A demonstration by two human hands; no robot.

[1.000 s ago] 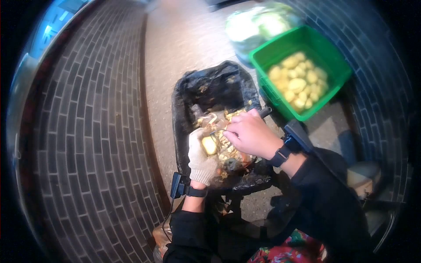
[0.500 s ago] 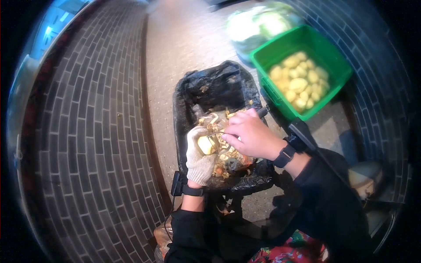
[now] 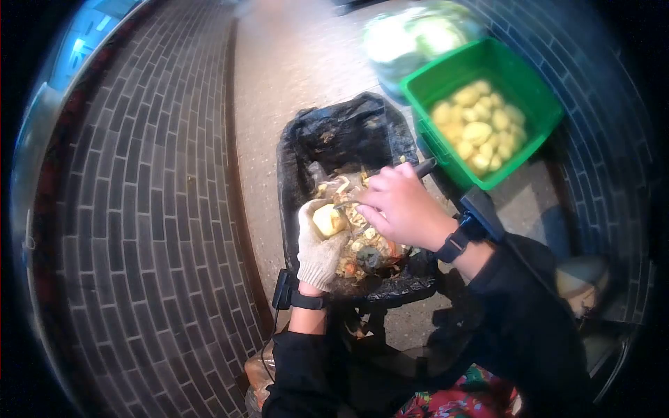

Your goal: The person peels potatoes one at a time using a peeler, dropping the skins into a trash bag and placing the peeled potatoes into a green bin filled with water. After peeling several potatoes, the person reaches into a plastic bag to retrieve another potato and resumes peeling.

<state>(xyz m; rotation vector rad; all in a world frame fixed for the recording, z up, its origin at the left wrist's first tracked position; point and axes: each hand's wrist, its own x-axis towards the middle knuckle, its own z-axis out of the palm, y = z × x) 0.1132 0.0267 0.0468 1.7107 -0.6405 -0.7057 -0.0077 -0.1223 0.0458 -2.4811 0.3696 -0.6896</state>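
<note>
In a whitish knit glove, my left hand (image 3: 318, 252) is closed around a peeled, pale yellow potato (image 3: 327, 222). My bare right hand (image 3: 403, 206) grips a knife; the dark handle (image 3: 424, 168) sticks out behind the fist, and the thin blade (image 3: 344, 205) lies at the potato's upper right side. Both hands are over a bin lined with a black plastic bag (image 3: 293, 157). Peelings and scraps (image 3: 362, 245) lie inside the bin, partly hidden by my hands.
A green tub (image 3: 533, 97) of peeled potatoes (image 3: 481, 129) stands at the upper right. Behind it is a clear bag with pale green contents (image 3: 418, 35). Brick-patterned walls (image 3: 153, 209) rise on both sides. A plastic bag (image 3: 258, 376) sits at the lower left.
The knife blade has shifted slightly upward along the potato, and my right hand has moved a little up and right. The potato has turned slightly in my left hand.
</note>
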